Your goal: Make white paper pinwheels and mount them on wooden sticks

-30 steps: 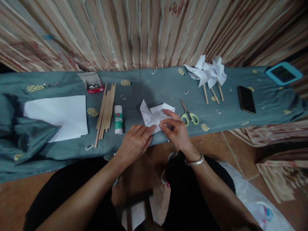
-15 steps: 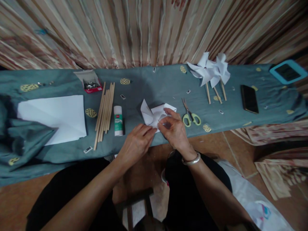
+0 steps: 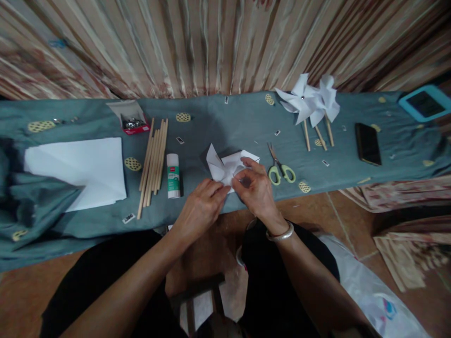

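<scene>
A white paper pinwheel (image 3: 230, 165) lies at the near edge of the cloth-covered table, its left blade standing up. My left hand (image 3: 204, 202) is closed at its lower left, fingertips pressing on the paper's near edge. With thumb and forefinger, my right hand (image 3: 255, 188) pinches a folded part of the paper near its middle. The fingers hide some of the folds. Just right of that hand lie scissors (image 3: 280, 169) with green handles. To the left, a glue stick (image 3: 173, 176) stands by a bundle of wooden sticks (image 3: 153, 162).
A stack of white paper (image 3: 95, 171) lies at the left, partly under bunched cloth. Behind the sticks is an open red box (image 3: 136, 124) of small metal pieces. Finished-looking pinwheels (image 3: 301, 101) on sticks, a phone (image 3: 368, 144) and a blue-framed device (image 3: 424, 103) are at the right.
Both hands keep the same hold on the paper pinwheel, with hardly any motion. The view has shifted very slightly; the things on the table stay where they were.
</scene>
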`<state>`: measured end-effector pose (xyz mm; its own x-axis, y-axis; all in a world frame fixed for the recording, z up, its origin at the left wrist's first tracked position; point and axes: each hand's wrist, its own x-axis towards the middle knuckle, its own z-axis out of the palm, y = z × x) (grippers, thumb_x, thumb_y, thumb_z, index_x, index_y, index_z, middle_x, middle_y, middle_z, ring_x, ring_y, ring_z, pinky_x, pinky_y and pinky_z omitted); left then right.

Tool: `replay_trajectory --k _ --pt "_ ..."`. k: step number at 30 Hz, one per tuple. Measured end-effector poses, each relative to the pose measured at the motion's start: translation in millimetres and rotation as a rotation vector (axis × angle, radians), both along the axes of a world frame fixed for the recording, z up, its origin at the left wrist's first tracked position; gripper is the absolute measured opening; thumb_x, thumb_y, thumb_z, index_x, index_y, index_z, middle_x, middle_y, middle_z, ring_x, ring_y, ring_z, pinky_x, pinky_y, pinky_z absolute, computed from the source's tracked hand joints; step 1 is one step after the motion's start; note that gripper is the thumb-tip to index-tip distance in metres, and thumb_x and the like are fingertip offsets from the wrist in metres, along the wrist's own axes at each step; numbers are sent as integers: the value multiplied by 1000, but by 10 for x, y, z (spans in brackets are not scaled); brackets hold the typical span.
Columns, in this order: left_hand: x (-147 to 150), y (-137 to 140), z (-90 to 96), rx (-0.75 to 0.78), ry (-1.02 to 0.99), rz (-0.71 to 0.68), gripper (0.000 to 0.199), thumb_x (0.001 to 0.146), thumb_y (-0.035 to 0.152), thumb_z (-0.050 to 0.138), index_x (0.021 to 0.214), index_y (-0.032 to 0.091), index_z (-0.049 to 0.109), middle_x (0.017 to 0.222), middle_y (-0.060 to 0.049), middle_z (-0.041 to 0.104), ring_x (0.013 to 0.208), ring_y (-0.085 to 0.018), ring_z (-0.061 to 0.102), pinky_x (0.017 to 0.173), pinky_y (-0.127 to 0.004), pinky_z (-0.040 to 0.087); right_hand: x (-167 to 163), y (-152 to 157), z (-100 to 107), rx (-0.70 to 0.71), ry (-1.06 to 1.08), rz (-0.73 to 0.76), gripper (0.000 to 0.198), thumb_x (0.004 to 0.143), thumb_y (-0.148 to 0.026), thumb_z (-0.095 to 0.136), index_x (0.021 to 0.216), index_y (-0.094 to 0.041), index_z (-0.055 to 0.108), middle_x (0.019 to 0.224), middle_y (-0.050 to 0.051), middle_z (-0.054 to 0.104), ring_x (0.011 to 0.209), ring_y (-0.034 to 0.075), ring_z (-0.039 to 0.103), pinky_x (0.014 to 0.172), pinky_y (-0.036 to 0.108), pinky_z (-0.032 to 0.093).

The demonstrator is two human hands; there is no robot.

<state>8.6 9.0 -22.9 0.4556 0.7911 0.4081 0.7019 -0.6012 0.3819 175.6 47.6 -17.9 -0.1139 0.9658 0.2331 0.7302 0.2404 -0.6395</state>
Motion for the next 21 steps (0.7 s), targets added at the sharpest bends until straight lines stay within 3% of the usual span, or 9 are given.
replay_trajectory --k 21 --pt "4 22 -10 -21 2 7 20 91 12 49 106 12 63 93 -9 64 86 -21 57 75 -35 55 17 8 -41 7 -11 11 3 79 -23 62 80 -22 64 129 10 61 120 28 54 103 48 43"
